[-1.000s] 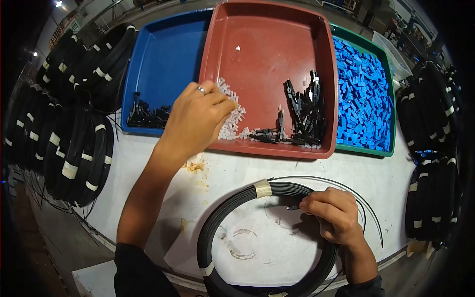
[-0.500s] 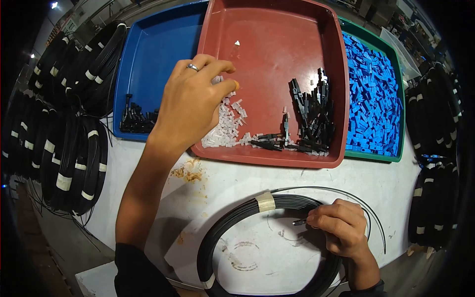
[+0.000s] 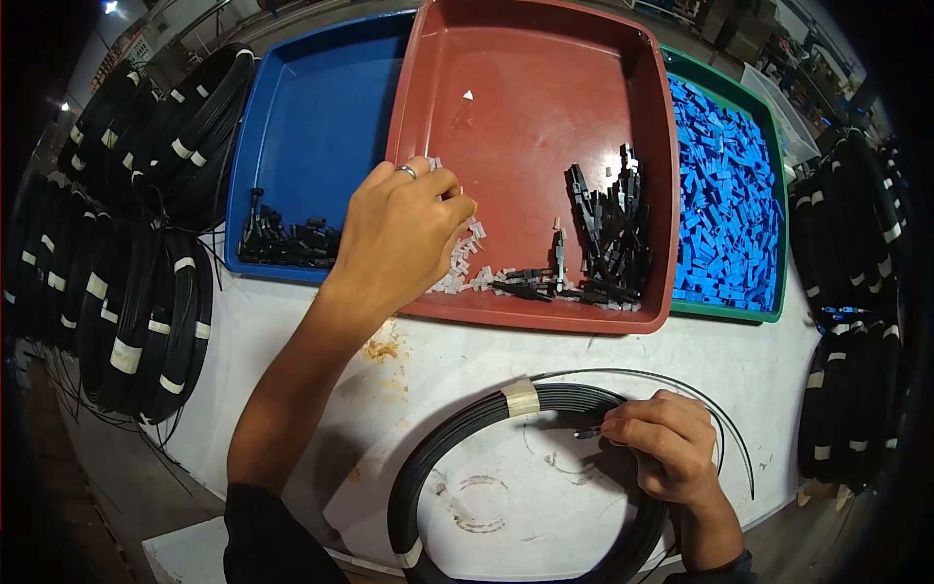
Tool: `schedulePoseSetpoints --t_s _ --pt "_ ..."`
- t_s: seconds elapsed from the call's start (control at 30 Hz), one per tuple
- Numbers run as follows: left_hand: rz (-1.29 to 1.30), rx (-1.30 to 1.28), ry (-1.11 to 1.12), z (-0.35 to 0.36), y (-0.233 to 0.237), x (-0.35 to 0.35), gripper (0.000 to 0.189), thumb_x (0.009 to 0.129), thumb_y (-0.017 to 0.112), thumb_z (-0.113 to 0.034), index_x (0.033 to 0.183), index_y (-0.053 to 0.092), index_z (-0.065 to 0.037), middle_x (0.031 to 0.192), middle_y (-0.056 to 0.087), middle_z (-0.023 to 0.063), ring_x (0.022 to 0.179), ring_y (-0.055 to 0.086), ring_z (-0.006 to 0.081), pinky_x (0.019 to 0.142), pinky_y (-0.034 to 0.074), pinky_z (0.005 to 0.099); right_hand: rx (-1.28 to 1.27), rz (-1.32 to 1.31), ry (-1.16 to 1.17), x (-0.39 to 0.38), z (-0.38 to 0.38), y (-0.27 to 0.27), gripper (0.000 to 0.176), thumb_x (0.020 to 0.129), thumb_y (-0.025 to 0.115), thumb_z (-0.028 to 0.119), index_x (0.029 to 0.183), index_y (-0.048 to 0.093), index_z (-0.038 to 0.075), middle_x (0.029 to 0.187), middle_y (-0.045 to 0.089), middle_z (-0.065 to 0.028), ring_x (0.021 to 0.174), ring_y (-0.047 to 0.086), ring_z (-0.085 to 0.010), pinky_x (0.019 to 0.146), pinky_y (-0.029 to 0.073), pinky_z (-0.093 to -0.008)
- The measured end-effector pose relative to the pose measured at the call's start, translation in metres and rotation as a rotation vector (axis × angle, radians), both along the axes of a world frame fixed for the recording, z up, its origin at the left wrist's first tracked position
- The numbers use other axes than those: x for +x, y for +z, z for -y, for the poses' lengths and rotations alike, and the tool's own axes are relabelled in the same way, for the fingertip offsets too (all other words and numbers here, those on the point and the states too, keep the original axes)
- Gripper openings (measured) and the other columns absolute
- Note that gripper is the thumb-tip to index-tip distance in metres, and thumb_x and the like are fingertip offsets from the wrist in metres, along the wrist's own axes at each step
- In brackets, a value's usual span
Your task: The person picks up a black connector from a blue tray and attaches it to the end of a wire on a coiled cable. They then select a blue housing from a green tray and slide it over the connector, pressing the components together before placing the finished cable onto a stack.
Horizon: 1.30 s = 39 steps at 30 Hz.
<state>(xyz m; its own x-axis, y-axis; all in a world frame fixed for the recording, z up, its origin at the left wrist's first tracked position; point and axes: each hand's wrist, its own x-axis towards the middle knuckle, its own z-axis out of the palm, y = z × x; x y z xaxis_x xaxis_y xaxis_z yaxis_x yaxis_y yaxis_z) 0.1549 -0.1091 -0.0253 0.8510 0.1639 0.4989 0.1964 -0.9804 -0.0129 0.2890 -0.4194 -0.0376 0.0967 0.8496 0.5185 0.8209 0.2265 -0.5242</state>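
Observation:
My left hand [image 3: 399, 229], with a ring on one finger, reaches into the red tray [image 3: 530, 313] over a pile of small clear plastic pieces [image 3: 467, 268]. Its fingers are curled together, and whatever lies between the tips is hidden. My right hand [image 3: 666, 443] pinches the end of a black cable, whose small connector tip [image 3: 587, 433] sticks out to the left of the fingers. Under that hand lies a coil of black cable [image 3: 438, 453], bound with a pale tape band [image 3: 520, 397]. Black connector parts [image 3: 613, 229] are heaped at the tray's right side.
A blue tray [image 3: 321, 107] with black parts [image 3: 287, 241] stands left of the red one. At right, a green tray [image 3: 778, 243] holds many blue clips [image 3: 725, 204]. Taped cable coils are stacked at the left [image 3: 146, 321] and right [image 3: 846, 389]. A loose cable end curves across the white table [image 3: 778, 389].
My left hand has moved down and slightly right in the view, its fingers drawing closer together over the clear pieces. My right hand stays almost still with the cable end.

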Motion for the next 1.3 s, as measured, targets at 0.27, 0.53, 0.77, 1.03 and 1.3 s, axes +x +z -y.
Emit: schedulePoseSetpoints --t_s 0.27,0.53,0.77,1.03,1.3 --pt "0.01 0.054 0.103 0.002 -0.006 0.01 0.009 0.082 0.078 -0.014 0.088 0.08 -0.008 0.087 0.072 0.0029 0.089 0.062 0.0233 0.081 0.047 0.0372 -0.011 0.01 0.004 0.001 0.001 0.002 0.024 0.073 0.078 0.001 0.095 0.073 0.005 0.089 0.074 -0.0076 0.063 0.063 -0.0178 0.051 0.046 -0.0295" --pt "-0.024 -0.017 0.079 0.006 -0.004 0.015 0.01 0.084 0.072 -0.009 0.092 0.073 -0.002 0.093 0.068 0.0095 0.094 0.062 0.0305 0.087 0.05 0.0417 -0.007 0.038 0.027 0.002 0.002 0.002 0.034 0.068 0.073 -0.001 0.101 0.075 0.005 0.092 0.072 -0.0085 0.067 0.066 -0.0217 0.055 0.051 -0.0334" --pt "0.016 -0.079 -0.013 0.012 0.0 0.001 0.014 0.088 0.069 -0.007 0.099 0.067 0.001 0.093 0.067 0.0143 0.095 0.062 0.0354 0.085 0.052 0.0444 0.019 0.034 0.043 0.003 0.003 0.001 0.043 0.064 0.07 -0.004 0.106 0.074 0.006 0.097 0.072 -0.0091 0.081 0.071 -0.0271 0.067 0.057 -0.0378" --pt "0.216 -0.482 -0.144 0.063 0.017 -0.019 0.007 0.09 0.073 -0.002 0.093 0.069 0.003 0.084 0.074 0.0114 0.063 0.065 0.0111 0.057 0.05 0.0258 0.053 0.0 0.018 0.001 0.003 -0.003 0.041 0.07 0.067 -0.006 0.109 0.072 0.007 0.098 0.072 -0.01 0.085 0.071 -0.0296 0.071 0.058 -0.0393" --pt "0.249 -0.872 -0.391 0.115 -0.003 -0.026 0.022 0.085 0.078 0.006 0.106 0.07 0.005 0.096 0.077 0.0111 0.079 0.07 0.0122 0.074 0.056 0.0252 0.128 -0.024 -0.14 0.0 0.003 -0.003 0.022 0.082 0.069 -0.003 0.101 0.069 0.006 0.09 0.068 -0.0105 0.078 0.065 -0.0316 0.07 0.05 -0.0417"
